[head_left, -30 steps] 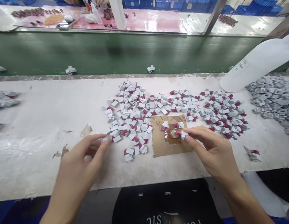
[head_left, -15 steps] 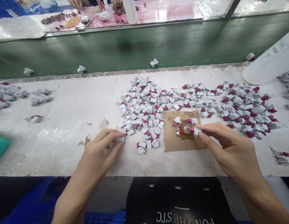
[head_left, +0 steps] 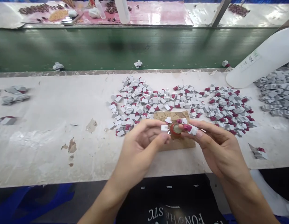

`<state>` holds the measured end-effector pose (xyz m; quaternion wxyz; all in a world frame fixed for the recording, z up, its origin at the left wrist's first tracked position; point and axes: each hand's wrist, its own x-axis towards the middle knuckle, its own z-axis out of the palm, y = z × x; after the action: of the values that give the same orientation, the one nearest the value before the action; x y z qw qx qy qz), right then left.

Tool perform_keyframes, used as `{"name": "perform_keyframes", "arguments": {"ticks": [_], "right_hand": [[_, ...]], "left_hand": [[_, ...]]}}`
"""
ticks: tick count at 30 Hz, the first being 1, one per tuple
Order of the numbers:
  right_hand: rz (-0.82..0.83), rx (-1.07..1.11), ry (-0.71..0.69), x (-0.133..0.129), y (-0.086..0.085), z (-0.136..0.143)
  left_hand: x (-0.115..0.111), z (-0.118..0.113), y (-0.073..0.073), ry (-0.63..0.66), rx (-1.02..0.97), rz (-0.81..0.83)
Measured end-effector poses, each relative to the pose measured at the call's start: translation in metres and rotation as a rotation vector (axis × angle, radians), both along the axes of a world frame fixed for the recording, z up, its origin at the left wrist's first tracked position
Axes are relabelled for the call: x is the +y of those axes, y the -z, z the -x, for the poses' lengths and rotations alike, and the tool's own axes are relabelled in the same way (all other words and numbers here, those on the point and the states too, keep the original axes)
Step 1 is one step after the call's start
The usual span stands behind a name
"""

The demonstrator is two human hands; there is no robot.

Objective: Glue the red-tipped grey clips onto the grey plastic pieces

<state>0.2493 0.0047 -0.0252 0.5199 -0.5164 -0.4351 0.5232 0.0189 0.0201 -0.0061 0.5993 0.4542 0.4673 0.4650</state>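
My left hand (head_left: 143, 144) pinches a small white plastic piece (head_left: 164, 128) between thumb and fingertips. In my right hand (head_left: 220, 146), thumb and forefinger grip a white and maroon plastic piece (head_left: 191, 129), its maroon end pointing left. Between the two pieces, a small round cap (head_left: 176, 128) with a reddish rim sits on a stained brown cardboard sheet (head_left: 186, 144). Two more plastic pieces lie on the cardboard just behind the cap. My fingers hide part of the sheet.
A heap of white and maroon pieces (head_left: 139, 101) spreads behind my hands, with another heap (head_left: 230, 109) to the right. A large white bottle (head_left: 258, 62) leans at the back right, beside grey pieces (head_left: 280, 96). A green panel (head_left: 100, 46) bounds the table's far side.
My left hand has moved right from the edge of the heap, bringing a white piece close to the cap. My right hand still holds its piece. The camera view has shifted right.
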Motion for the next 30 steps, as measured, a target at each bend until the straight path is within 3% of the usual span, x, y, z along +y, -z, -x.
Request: {"name": "perform_keyframes", "arguments": {"ticks": [4, 12, 18, 22, 26, 30], "right_hand": [[0.008, 0.126, -0.008, -0.001, -0.002, 0.007], [-0.01, 0.136, -0.016, -0.001, 0.002, 0.004], [-0.086, -0.037, -0.036, -0.001, -0.002, 0.007], [-0.07, -0.07, -0.062, 0.001, -0.011, 0.01], [-0.121, -0.104, -0.088, 0.002, -0.019, 0.006], [-0.123, -0.177, -0.192, 0.011, -0.028, -0.004]], "left_hand": [[0.003, -0.027, 0.007, 0.08, -0.201, 0.071], [0.007, -0.027, 0.009, 0.124, -0.198, 0.059], [0.007, -0.028, 0.01, 0.138, -0.151, 0.005], [0.007, -0.024, 0.003, 0.129, -0.015, -0.034], [0.008, -0.018, -0.009, 0.219, 0.109, -0.033], [0.028, -0.011, -0.022, 0.318, 0.225, -0.076]]}}
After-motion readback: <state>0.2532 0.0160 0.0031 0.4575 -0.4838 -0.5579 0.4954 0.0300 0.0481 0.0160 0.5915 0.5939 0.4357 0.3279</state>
